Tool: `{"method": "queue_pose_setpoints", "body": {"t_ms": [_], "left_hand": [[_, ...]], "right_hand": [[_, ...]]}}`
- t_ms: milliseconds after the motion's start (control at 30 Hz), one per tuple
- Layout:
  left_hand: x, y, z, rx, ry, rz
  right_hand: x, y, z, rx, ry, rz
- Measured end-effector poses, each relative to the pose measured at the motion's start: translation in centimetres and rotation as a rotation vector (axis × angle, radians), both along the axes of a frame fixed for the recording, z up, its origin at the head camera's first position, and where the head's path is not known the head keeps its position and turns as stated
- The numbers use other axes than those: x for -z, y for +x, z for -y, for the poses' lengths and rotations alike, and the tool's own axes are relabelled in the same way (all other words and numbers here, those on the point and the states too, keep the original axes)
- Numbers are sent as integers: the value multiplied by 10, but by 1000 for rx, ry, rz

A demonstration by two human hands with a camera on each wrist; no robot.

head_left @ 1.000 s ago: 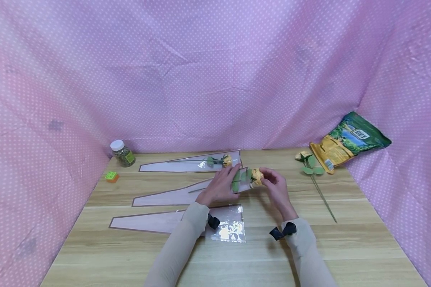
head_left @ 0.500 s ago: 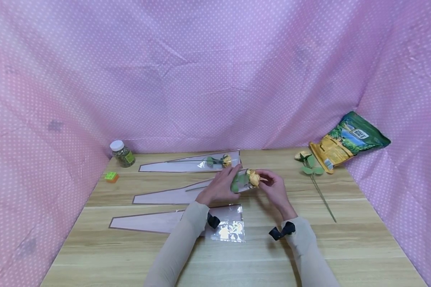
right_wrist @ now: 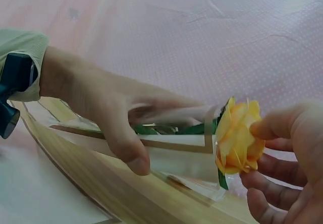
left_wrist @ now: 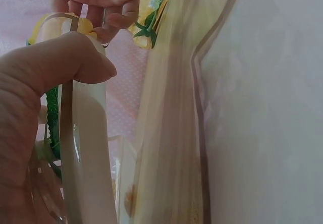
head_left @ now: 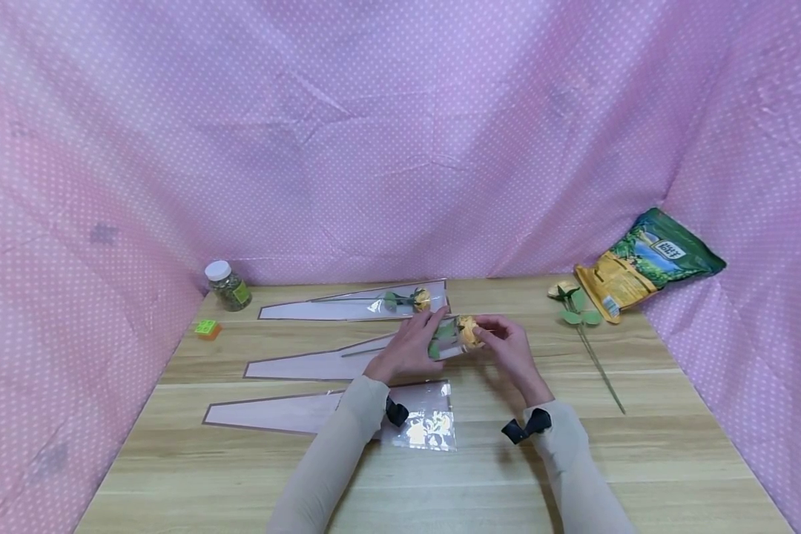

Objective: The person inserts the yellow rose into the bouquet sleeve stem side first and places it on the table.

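Note:
My left hand (head_left: 410,348) grips a tapered clear flower sleeve (right_wrist: 184,158) with a brown border, its thumb lying across the upper side. A yellow artificial rose (right_wrist: 238,135) is inside that sleeve, with its bloom at the wide mouth and green leaves showing through the film. In the head view its thin stem runs left toward the narrow end. The right hand (head_left: 510,352) pinches the bloom's petals, thumb on its face and the other fingers bent by its edge. Part of the sleeve is hidden under the left hand.
Behind lies another sleeve (head_left: 287,311) with a yellow rose (head_left: 422,300) in it. A flat sleeve (head_left: 267,417) lies in front. At right are a loose rose (head_left: 582,317) and a green-yellow bag (head_left: 647,259). A jar (head_left: 230,288) and small block (head_left: 208,329) stand left.
The held rose's bloom has shifted slightly left, closer into the sleeve mouth. My right fingers have changed their hold on the petals, while the left hand stays nearly still.

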State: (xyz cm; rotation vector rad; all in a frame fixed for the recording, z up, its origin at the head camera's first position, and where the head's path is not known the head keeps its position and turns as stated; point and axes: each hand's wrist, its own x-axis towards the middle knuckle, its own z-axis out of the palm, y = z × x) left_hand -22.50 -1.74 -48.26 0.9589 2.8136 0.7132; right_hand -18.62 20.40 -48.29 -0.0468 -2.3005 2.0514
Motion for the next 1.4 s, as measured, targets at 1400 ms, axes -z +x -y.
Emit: {"method": "queue_pose_setpoints", "body": {"t_ms": [1400], "left_hand": [[-2, -1, 1, -2, -24, 2]], "right_hand": [[19, 11, 25, -102, -10, 50]]}}
